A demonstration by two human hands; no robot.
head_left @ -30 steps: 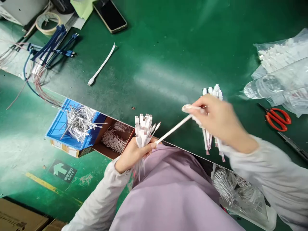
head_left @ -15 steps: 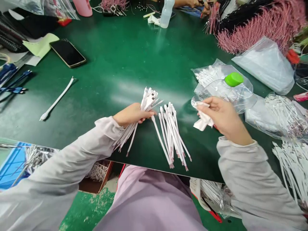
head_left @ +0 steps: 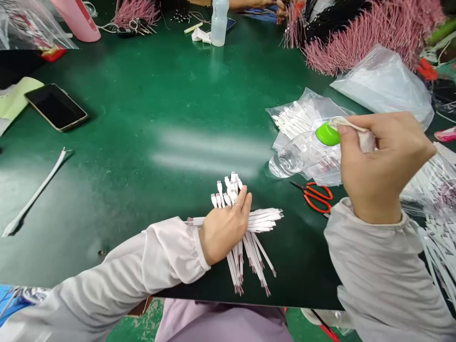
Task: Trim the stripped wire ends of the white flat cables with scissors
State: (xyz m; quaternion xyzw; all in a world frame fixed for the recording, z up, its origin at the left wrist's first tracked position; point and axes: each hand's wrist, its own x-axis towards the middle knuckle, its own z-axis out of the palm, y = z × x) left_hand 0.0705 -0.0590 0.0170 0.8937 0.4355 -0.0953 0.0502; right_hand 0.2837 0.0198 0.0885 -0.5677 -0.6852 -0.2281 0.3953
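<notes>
Pressing down w/ L hand [head_left: 224, 232], fingers [head_left: 242, 204] lying flat, not clenched, on crossed white cables [head_left: 256, 221] on green bench [head_left: 142, 104], pink-tipped ends sticking out past fingers. Red-handled scissors [head_left: 315, 197] lie nearby. R hand [head_left: 386, 161] clenched, pinching white cloth [head_left: 363, 137] against green cap [head_left: 327, 134] of plastic bottle [head_left: 294, 159], which lies on clear bag [head_left: 302, 114].
</notes>
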